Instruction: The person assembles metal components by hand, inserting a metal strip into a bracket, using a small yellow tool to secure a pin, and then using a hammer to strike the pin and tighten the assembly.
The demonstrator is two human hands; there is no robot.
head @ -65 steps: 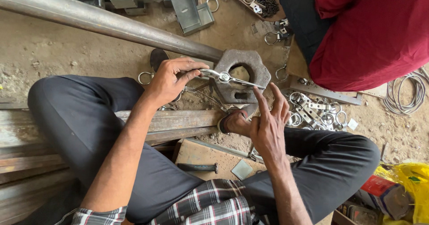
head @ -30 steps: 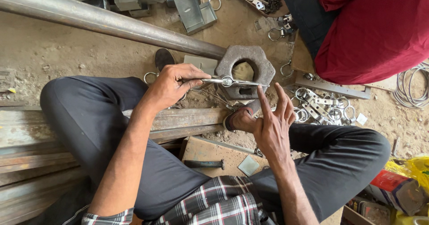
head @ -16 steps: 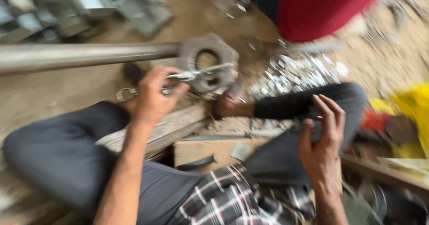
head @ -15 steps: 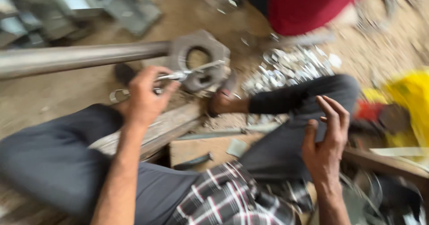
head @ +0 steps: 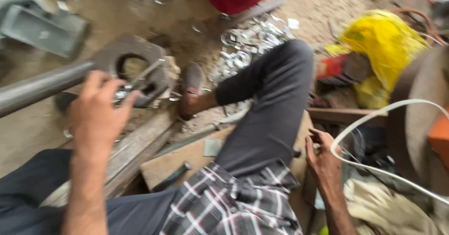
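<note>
Metal clamp piece [head: 125,91], shiny and blurred, sat pinched in the fingers of my left hand [head: 97,116], which was clenched around it. Just beyond that hand lay a thick hexagonal steel flange [head: 133,69] on the dirt floor, with a long grey pipe [head: 39,89] running off to that hand's left. My right hand [head: 323,159] was low beside my right thigh, fingers curled at something small and dark; couldn't tell if it gripped anything. A white cable [head: 374,118] looped just right of that hand. Further out past it, a yellow bag [head: 384,41]. A pile of small silver hardware [head: 245,46] lay beyond my knee.
</note>
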